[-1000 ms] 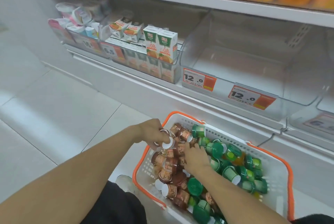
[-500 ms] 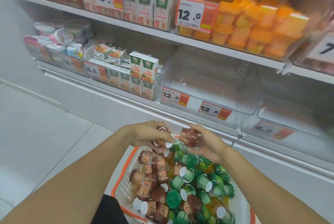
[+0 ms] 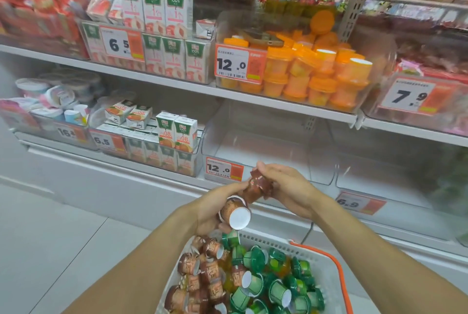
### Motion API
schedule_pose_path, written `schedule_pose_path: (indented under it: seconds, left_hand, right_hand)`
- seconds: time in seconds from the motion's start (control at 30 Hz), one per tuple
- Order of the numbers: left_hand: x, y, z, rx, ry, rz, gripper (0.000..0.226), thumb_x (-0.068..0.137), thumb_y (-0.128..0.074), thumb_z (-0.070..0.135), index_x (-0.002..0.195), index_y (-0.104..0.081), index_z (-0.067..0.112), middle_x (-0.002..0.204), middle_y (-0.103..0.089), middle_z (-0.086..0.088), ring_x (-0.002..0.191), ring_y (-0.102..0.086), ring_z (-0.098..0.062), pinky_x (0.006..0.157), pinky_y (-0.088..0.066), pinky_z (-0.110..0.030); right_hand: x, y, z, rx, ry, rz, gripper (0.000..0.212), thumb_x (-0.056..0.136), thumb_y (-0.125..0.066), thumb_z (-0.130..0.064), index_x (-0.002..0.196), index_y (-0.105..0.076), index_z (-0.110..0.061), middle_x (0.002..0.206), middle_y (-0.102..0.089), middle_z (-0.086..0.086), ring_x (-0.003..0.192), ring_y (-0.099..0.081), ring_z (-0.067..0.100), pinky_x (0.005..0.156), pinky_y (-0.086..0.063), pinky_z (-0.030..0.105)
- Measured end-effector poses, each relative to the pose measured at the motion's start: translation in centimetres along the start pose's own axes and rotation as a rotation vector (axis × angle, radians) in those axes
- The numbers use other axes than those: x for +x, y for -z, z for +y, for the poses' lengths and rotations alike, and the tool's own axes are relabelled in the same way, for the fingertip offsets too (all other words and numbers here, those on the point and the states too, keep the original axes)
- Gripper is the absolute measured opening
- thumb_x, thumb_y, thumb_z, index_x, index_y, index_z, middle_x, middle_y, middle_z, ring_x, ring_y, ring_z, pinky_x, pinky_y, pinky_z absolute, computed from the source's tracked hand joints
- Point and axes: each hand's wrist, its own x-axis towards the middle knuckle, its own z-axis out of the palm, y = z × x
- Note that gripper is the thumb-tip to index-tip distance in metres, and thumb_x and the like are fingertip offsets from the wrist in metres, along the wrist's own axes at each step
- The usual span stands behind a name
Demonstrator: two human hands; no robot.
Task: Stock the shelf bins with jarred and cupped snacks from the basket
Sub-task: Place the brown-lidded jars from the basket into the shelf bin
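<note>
left hand grips a brown cup, white base toward the camera | right hand pinches another brown cup | both above the basket | empty clear bin lies just beyond, nearer the right hand

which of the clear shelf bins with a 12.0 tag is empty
The lower clear bin, just above the hands, holds nothing visible. The upper 12.0 bin is piled with orange-lidded cups.

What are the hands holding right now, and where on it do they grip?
Both hold brown snack cups. The left hand grips one brown cup round its side; the right hand pinches another near its foil lid.
</note>
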Motion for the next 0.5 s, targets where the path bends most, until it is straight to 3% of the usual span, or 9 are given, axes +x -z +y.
schedule_pose_path:
  seconds: [0.1, 0.2, 0.33, 0.4, 0.5]
  left_hand:
    - [0.4, 0.3, 0.6, -0.045, -0.064, 0.098, 0.052, 0.081, -0.065, 0.056, 0.107, -0.062, 0.011, 0.085, -0.063, -0.013, 0.061, -0.053, -0.020, 0.037, -0.029, -0.019]
    - [1.3, 0.8, 1.5, -0.140, -0.132, 0.176, 0.058, 0.073, -0.068, 0.057, 0.107, -0.065, 0.010, 0.088, -0.063, -0.014, 0.062, -0.053, -0.020, 0.039, -0.028, -0.020]
    - [2.7, 1.8, 2.6, -0.222, -0.195, 0.332, 0.038, 0.079, -0.068, 0.049, 0.088, -0.067, 0.013, 0.075, -0.059, -0.009, 0.057, -0.048, -0.019, 0.041, -0.025, -0.020]
    - [3.3, 2.4, 2.7, -0.281, -0.219, 0.379, 0.030, 0.088, -0.061, 0.041, 0.086, -0.066, 0.011, 0.074, -0.058, -0.012, 0.057, -0.048, -0.022, 0.041, -0.024, -0.019]
    - [3.8, 3.8, 2.1, -0.351, -0.201, 0.468, 0.032, 0.098, -0.044, 0.026, 0.081, -0.065, 0.008, 0.075, -0.062, -0.013, 0.056, -0.051, -0.024, 0.039, -0.024, -0.018]
  right_hand:
    - [1.4, 0.5, -0.9, 0.008, 0.020, -0.059, 0.042, 0.084, -0.070, -0.024, 0.119, -0.067, -0.001, 0.106, -0.072, 0.015, 0.089, -0.060, 0.021, 0.075, -0.047, 0.030]
    - [3.1, 0.6, -1.8, -0.041, 0.064, -0.113, 0.045, 0.080, -0.075, -0.017, 0.123, -0.066, -0.008, 0.116, -0.070, 0.020, 0.093, -0.067, 0.024, 0.081, -0.054, 0.030]
    - [6.8, 0.2, -3.5, -0.232, 0.171, 0.044, 0.044, 0.077, -0.083, -0.011, 0.117, -0.065, -0.008, 0.101, -0.072, 0.024, 0.080, -0.070, 0.039, 0.077, -0.059, 0.044]
    - [10.0, 0.2, -4.0, -0.263, 0.168, 0.158, 0.036, 0.076, -0.084, -0.011, 0.106, -0.064, -0.008, 0.093, -0.071, 0.020, 0.067, -0.068, 0.030, 0.073, -0.058, 0.043]
    - [15.0, 0.1, -3.6, -0.257, 0.052, 0.193, 0.037, 0.075, -0.084, -0.014, 0.104, -0.067, 0.000, 0.096, -0.069, 0.018, 0.067, -0.067, 0.022, 0.068, -0.061, 0.036]
